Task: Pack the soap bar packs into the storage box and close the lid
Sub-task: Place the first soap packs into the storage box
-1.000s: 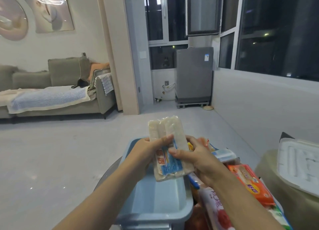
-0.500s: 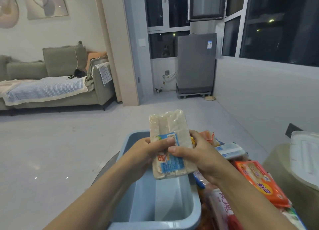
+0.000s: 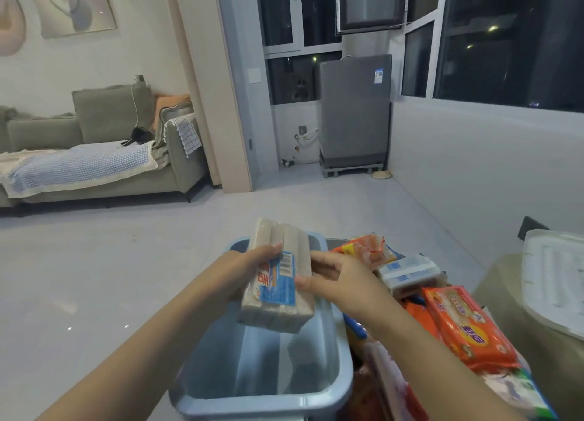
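Your left hand and right hand both grip one soap pack above the storage box — bottom bare, nothing packed. Remaining packs piled at 3 o'clock; lid still off.

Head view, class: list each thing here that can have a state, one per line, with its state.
Storage box: open, lid off.
White lid: off, lying to the right.
Soap bar pack: held above the box.
Left hand: grips the pack.
Right hand: thumb on the pack.
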